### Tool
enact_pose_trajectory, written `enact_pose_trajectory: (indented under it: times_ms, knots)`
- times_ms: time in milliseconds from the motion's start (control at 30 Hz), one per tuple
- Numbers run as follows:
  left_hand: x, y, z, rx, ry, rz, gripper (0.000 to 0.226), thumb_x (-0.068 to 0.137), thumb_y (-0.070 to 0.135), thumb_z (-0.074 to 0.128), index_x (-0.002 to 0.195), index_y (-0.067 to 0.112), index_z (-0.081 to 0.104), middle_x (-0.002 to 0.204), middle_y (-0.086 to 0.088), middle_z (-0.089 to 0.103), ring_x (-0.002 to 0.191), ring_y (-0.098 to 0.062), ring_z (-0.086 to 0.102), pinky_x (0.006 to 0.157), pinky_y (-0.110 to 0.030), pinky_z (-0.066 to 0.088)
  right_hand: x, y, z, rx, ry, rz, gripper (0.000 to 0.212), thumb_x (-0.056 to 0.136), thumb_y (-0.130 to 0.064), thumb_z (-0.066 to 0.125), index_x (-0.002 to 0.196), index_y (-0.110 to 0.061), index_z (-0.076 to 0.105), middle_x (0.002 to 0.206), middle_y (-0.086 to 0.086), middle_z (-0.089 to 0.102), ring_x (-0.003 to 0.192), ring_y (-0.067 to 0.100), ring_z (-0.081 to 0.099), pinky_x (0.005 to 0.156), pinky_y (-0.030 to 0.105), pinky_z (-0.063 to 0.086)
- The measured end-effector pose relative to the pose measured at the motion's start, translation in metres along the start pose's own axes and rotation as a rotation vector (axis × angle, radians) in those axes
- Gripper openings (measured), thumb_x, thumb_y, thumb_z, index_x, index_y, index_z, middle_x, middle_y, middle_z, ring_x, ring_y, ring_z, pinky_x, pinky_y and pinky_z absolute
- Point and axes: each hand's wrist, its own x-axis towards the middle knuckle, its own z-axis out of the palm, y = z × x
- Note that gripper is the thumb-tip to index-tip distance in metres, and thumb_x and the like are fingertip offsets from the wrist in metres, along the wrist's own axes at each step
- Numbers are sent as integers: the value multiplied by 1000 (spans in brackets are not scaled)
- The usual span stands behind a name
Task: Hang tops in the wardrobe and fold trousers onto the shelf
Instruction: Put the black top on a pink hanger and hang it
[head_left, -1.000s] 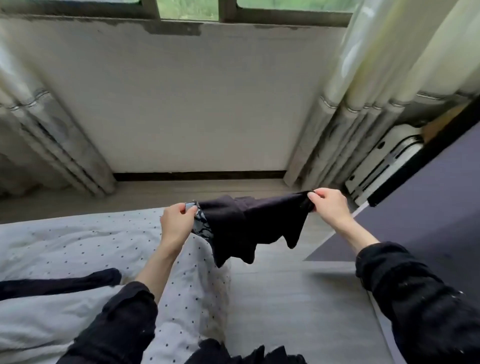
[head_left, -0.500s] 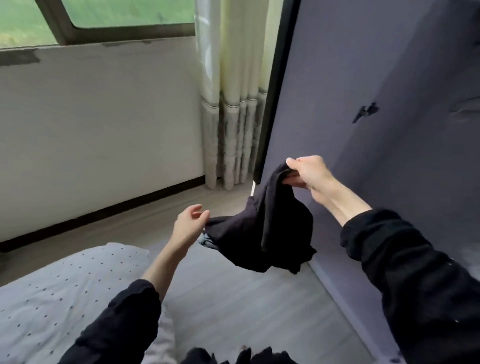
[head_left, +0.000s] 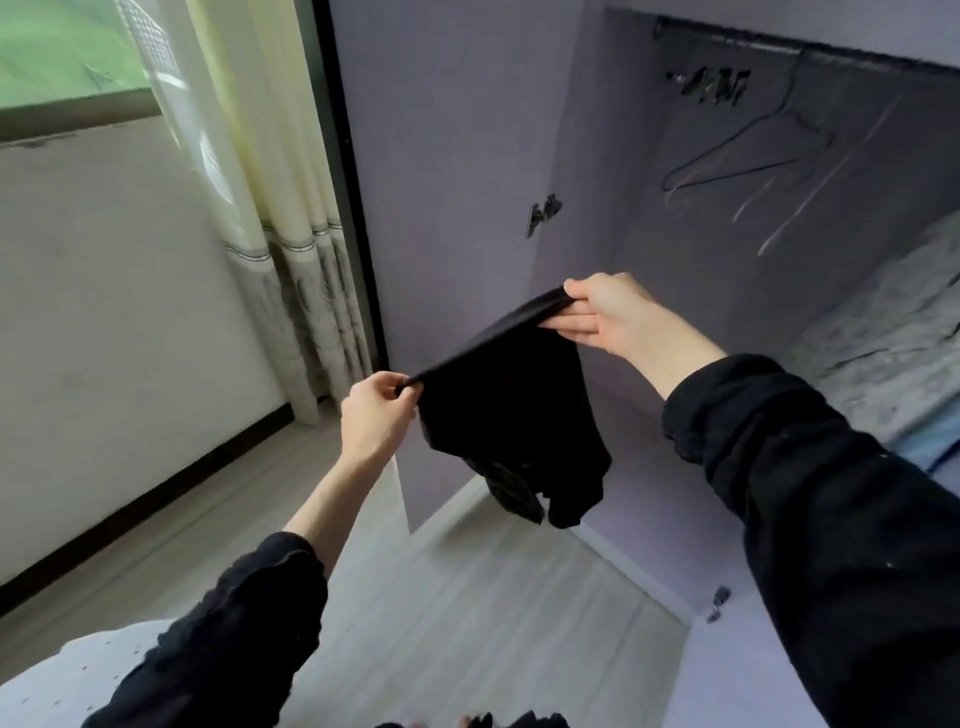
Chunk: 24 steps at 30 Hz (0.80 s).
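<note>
Both my hands are up in front of the open wardrobe (head_left: 597, 156). My left hand (head_left: 375, 415) pinches one end of the black garment (head_left: 511, 410), fingers curled on the edge; my right hand (head_left: 605, 312) pinches the other end, higher, thumb on top. The cloth hangs bunched between them above the floor (head_left: 467, 597), so its shape is hard to read. A bare hanger (head_left: 737, 150) dangles from the rail (head_left: 779, 47), blurred. Something patterned at the wardrobe's right runs off-frame. More dark cloth peeks in at the bottom edge.
</note>
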Motion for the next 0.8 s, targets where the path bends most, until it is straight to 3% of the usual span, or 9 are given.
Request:
enact_pose_trajectory:
  times_ms: [100,167,233,333,433,500,600,700,800]
  knots:
    - [4,11,0,-99,80,32,14,88,21,57,97,13,64,82,-5,71,78,-18,69,78,-27,48,-4,2,-6,268,-9,81,18,99,-5,38,112,-5,49,121,19,62,100,27,66,85,33,49]
    - [-3,3,9,-120,46,-6,18,88,28,60,101,16,58,89,-4,69,83,-19,66,74,-25,46,-7,1,-4,431,1,107,15,100,-4,37,108,-6,50,124,17,61,110,27,62,86,33,48]
    - [-15,-14,21,-32,-122,-77,32,86,35,64,110,15,56,98,-4,67,89,-20,64,71,-21,47,-8,-2,-1,497,11,119,13,100,-5,38,102,-6,51,126,17,60,111,27,62,82,33,48]
    - [-27,-43,39,124,-410,-145,54,81,38,70,124,9,55,112,-7,67,102,-21,63,88,-29,49,-7,-4,0,524,32,145,17,99,-4,39,89,-6,52,127,18,59,110,29,63,78,35,49]
    - [-32,-47,50,158,-548,-116,74,70,50,73,132,14,52,124,-4,62,110,-18,61,96,-36,48,-7,-5,3,574,3,174,15,99,-4,42,87,-4,52,129,19,57,113,31,61,84,37,49]
    - [-29,-41,57,156,-543,-82,80,67,54,71,135,18,48,131,-1,58,116,-18,57,100,-40,45,-8,-5,3,571,-24,183,12,97,-5,47,88,-2,54,129,19,57,115,33,59,88,39,47]
    - [-22,-28,66,200,-496,-8,72,79,45,69,140,21,40,138,0,50,126,-21,48,106,-45,37,-10,-8,1,484,-46,196,9,94,-6,55,88,-1,59,124,19,61,115,33,59,90,40,48]
    - [-16,-20,77,301,-473,43,70,82,42,66,142,26,34,142,3,46,130,-20,43,107,-45,32,-14,-12,0,425,-46,195,5,90,-6,60,90,-1,62,111,19,64,106,32,63,78,38,55]
    - [-15,-18,84,333,-438,44,83,82,38,67,148,28,18,152,4,28,137,-19,32,105,-49,26,-16,-19,-2,439,-47,168,6,89,-6,62,90,0,63,104,20,66,91,29,66,64,33,59]
